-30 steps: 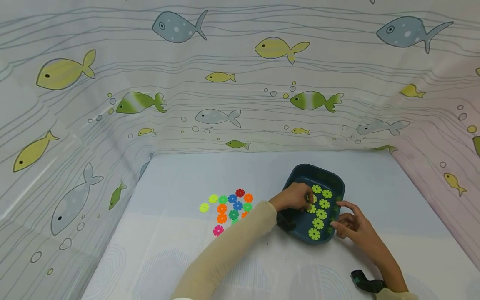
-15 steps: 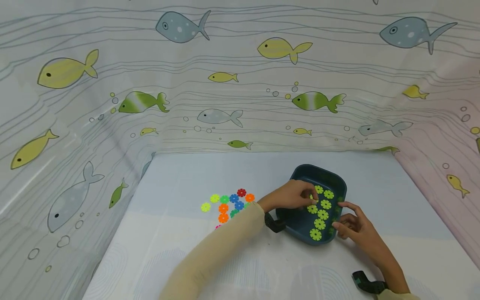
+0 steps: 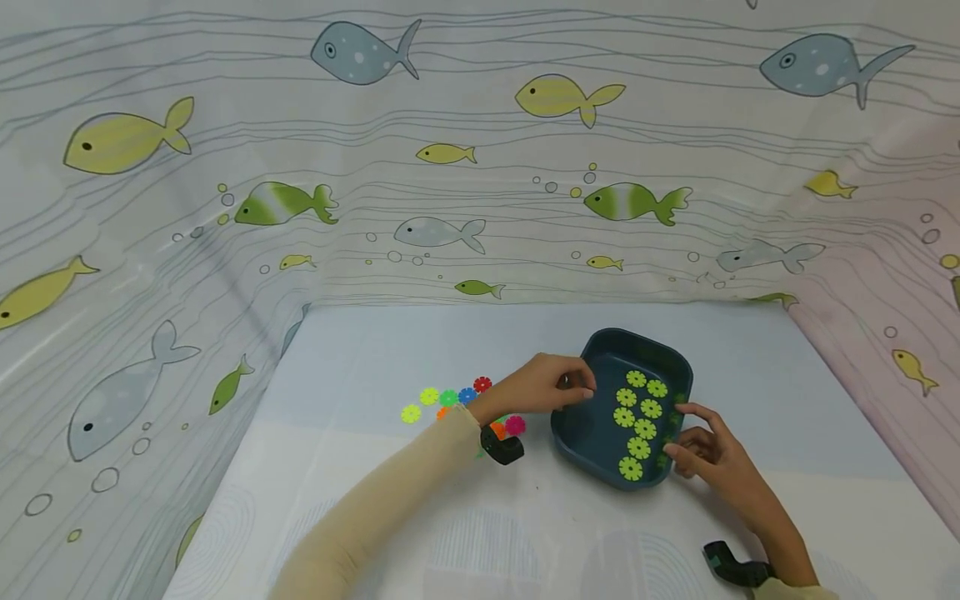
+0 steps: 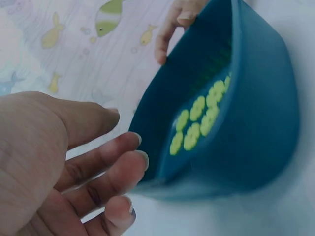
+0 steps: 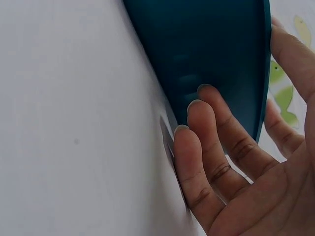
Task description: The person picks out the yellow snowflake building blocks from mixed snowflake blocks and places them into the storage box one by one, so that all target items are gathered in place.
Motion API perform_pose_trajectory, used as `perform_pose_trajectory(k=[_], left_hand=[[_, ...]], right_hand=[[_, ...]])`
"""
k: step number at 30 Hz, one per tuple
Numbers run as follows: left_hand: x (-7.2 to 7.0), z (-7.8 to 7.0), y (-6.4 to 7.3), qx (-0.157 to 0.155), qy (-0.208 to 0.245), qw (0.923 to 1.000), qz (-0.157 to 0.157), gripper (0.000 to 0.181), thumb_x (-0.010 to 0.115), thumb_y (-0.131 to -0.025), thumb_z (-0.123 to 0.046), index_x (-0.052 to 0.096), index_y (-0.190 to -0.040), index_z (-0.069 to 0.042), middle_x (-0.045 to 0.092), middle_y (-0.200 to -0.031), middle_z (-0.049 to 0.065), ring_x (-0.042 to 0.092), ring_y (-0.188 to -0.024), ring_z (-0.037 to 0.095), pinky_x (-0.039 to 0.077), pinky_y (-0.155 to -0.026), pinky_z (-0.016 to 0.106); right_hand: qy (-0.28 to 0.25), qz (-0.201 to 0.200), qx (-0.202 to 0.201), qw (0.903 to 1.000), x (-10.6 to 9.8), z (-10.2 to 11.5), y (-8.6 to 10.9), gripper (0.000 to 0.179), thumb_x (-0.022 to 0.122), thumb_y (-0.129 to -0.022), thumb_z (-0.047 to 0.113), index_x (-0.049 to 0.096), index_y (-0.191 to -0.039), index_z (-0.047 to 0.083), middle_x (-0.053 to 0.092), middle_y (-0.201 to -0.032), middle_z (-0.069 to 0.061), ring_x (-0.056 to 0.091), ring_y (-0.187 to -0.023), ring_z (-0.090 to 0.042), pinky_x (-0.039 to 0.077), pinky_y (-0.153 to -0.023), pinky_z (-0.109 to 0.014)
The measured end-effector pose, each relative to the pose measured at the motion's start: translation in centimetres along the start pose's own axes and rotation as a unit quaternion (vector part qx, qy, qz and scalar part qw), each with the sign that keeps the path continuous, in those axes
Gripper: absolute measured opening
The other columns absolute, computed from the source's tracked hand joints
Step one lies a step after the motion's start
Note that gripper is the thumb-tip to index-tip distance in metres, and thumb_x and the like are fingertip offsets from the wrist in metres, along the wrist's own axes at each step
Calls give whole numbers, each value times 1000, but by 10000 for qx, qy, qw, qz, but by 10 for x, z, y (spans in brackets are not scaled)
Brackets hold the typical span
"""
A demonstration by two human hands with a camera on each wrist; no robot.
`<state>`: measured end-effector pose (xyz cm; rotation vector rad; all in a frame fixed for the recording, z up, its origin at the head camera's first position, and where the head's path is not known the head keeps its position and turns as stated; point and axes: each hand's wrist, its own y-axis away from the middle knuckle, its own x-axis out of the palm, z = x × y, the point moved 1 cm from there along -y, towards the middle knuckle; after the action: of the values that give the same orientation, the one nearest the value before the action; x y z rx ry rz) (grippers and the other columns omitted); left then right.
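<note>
A dark blue tray [image 3: 588,435] stands on the table with several yellow-green notched discs [image 3: 644,429] lying flat on its floor in rough rows. My right hand [image 3: 712,454] holds the tray's right wall: thumb and index finger come over the rim, and the other fingers rest on the outer side [image 5: 221,132]. My left hand [image 3: 551,383] is by the tray's left rim, fingers loosely bent and nothing between them. In the left wrist view its fingertips [image 4: 140,160] overlap the near tray wall, and the discs show beyond.
Left of the tray lies a group of notched discs [image 3: 448,398] in several colours, partly hidden by my left forearm. Black wrist devices [image 3: 501,446] sit on both wrists. A fish-printed sheet [image 3: 375,167] rises behind and beside the table.
My left hand has drawn back leftward out of the tray, leaving a yellow-green disc on the tray floor in the left row. The right hand stays at the tray wall.
</note>
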<state>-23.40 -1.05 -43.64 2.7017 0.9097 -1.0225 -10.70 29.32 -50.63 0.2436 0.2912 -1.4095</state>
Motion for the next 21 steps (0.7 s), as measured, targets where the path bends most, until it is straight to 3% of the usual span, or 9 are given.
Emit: perform_pose_trajectory(k=[5,17,21], left_hand=[[-10,8,20,31,-135,9995,-273,16,66,-103,-21,69,-116,-11,68,-94,-8,60,-69,9,53,-65,25],[-27,34,71,-557,-168,9950,-813,19,63,-104,-25,70,-117,-13,67,-94,-9,58,-68,15,50,-61,28],[-33,42,88,-834,-147,9925,-882,23,63,-104,-25,69,-119,-9,70,-95,-3,59,-67,16,51,-61,29]], right_hand=[[-10,5,48,10000,0,0,0,69,69,-100,15,27,-155,10,64,-104,-20,65,-75,-29,56,-64,-36],[-7,58,-144,9999,0,-1,-1,68,68,-101,13,28,-155,9,65,-103,-21,66,-75,-29,57,-65,-36],[-5,50,-110,9999,-1,-1,0,68,68,-101,13,28,-155,9,65,-103,-21,66,-76,-29,57,-65,-36]])
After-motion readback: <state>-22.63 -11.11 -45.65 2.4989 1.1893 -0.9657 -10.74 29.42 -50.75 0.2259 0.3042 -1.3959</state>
